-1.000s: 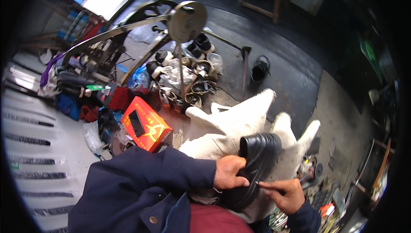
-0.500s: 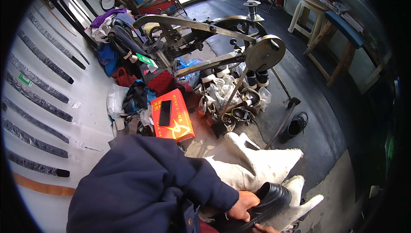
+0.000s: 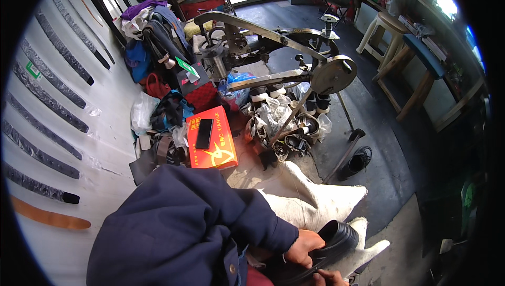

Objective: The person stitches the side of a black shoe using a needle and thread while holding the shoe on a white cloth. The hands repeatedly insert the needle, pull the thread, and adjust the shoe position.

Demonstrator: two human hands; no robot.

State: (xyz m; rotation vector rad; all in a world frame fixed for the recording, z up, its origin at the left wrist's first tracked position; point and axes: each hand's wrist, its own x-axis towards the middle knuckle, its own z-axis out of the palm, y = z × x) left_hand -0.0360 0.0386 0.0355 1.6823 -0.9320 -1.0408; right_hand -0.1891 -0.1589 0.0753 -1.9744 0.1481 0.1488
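A black shoe (image 3: 337, 239) with a ribbed, stretchy-looking opening lies across my lap at the bottom, on a whitish cloth (image 3: 315, 196). My left hand (image 3: 304, 247) comes out of a dark blue sleeve and grips the shoe's near side, fingers curled on its edge. Close below it, at the lower rim of the picture, my right hand (image 3: 330, 277) bends its fingers against the shoe. Its palm is cut off, and anything small between its fingertips cannot be made out. A thin dark thread-like line runs over the cloth.
Ahead stands an old hand-cranked sewing machine (image 3: 294, 49) with a large wheel. Left of it lie a red box (image 3: 223, 146) bearing a black phone (image 3: 204, 133) and heaped bags. Several shoes surround its base. A single black shoe (image 3: 355, 162) and a stool (image 3: 386, 28) are to the right.
The view has shifted slightly. My left hand stays on the shoe and sits a little higher on its side. More of my right hand shows, closer against the shoe.
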